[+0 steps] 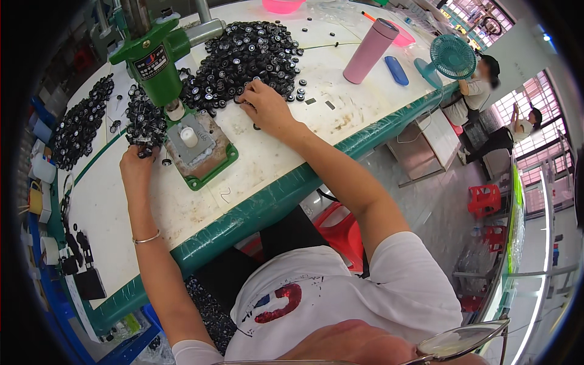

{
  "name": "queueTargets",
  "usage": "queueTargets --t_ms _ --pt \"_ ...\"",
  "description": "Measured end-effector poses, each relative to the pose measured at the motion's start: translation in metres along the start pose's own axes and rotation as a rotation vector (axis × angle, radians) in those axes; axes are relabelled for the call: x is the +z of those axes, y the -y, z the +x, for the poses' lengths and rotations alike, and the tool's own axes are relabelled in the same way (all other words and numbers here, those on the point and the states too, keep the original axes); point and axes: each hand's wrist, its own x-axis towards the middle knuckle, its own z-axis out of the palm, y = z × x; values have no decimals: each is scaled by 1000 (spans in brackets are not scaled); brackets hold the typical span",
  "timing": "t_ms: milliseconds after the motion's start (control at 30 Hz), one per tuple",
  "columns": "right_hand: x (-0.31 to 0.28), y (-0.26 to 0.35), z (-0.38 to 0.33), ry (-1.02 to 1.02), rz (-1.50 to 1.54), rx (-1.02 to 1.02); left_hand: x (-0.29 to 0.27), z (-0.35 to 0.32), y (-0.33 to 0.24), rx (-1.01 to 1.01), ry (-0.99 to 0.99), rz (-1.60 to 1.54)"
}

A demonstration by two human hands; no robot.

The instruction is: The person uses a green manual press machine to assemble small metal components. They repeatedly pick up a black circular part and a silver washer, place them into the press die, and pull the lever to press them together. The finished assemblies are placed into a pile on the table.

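Observation:
My left hand is at the near end of a small heap of round black wheel-like parts, left of a green hand press. Its fingers close around a small black part. At the near edge of the large heap of the same parts, my right hand rests with curled fingers. Whatever its fingertips hold is hidden beneath them. On the press base, between my hands, a white round post stands on a grey plate under the ram.
Another heap of black parts lies at the far left. A pink tumbler, blue phone-like object and teal fan stand or lie to the right. The table has a green padded edge. Two people sit beyond the fan.

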Motion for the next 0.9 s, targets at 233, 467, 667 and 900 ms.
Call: queueTargets --t_ms 233,467,667,900 --pt "5 0 4 -19 2 -17 -1 11 22 -78 -58 -109" --pt "4 -1 1 -19 51 16 -16 2 -3 -327 8 -944" --pt "-6 15 13 4 312 264 -26 1 -1 -404 246 -1538" --pt "-15 73 55 135 1068 504 -29 0 -15 -316 197 -1520"
